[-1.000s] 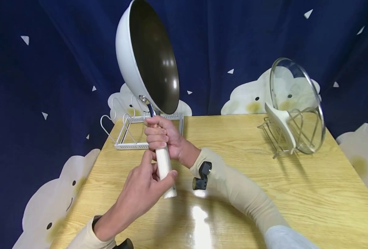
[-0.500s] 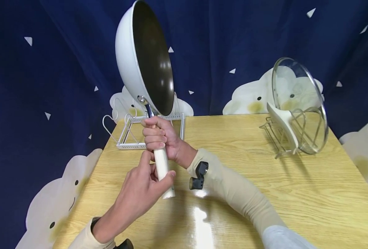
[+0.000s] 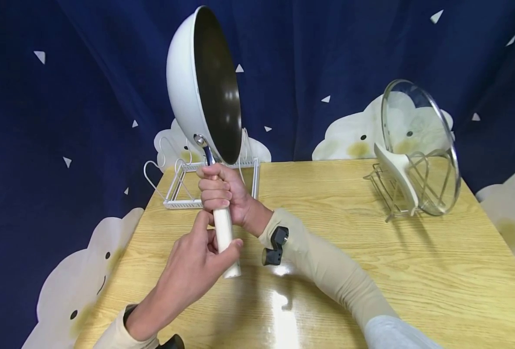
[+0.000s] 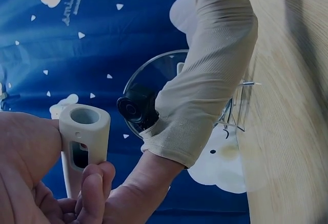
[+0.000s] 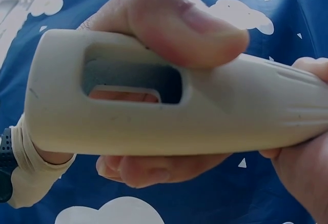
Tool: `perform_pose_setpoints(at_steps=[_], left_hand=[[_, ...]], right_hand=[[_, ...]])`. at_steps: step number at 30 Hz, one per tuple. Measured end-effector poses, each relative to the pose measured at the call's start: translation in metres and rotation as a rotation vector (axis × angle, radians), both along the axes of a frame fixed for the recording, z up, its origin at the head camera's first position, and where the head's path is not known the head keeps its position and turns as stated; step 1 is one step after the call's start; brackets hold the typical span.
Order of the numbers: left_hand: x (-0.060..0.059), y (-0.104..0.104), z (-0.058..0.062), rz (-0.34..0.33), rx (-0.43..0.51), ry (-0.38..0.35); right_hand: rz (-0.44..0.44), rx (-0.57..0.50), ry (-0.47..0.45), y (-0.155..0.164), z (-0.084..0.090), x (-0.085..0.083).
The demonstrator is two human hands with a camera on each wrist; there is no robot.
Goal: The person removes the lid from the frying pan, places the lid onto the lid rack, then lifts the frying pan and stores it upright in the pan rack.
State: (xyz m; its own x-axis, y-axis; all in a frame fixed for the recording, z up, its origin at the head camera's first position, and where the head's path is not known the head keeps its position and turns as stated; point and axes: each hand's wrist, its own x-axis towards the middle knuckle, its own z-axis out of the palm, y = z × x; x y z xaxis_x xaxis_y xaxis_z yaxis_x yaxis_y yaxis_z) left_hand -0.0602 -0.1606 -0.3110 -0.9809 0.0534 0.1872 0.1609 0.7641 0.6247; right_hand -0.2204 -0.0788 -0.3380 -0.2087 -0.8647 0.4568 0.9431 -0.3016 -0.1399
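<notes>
In the head view a wok [image 3: 183, 77], white outside and dark inside, is held up with its bowl on top and its opening facing right. My right hand [image 3: 228, 191] wraps round the upper part of its white handle [image 3: 223, 230], just below the metal joint. Lower down, my left hand [image 3: 194, 259] holds the same handle between thumb and fingers near its end. The right wrist view shows the left thumb [image 5: 205, 37] lying over the handle beside a long hanging slot. The handle's hollow end [image 4: 84, 115] faces the left wrist camera.
Behind the wok, a white wire rack [image 3: 183, 205] stands at the table's back left. At the back right, a second metal rack [image 3: 381, 194] bears a glass lid [image 3: 441, 121] with a white grip [image 3: 398, 172], tilted on edge. A blue curtain [image 3: 292, 72] hangs behind the wooden table [image 3: 327, 203].
The wok has turned a little, so less of its dark inside shows, and its top has come down slightly. Both hands have shifted slightly left, keeping their hold.
</notes>
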Motion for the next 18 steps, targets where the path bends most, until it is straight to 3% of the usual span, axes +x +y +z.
perform_pose_setpoints(at_steps=[18], left_hand=[[0.0016,-0.0037,0.0013,0.008,-0.001,-0.037]], right_hand=[[0.024,-0.008,-0.037,-0.0042,-0.0056,0.0013]])
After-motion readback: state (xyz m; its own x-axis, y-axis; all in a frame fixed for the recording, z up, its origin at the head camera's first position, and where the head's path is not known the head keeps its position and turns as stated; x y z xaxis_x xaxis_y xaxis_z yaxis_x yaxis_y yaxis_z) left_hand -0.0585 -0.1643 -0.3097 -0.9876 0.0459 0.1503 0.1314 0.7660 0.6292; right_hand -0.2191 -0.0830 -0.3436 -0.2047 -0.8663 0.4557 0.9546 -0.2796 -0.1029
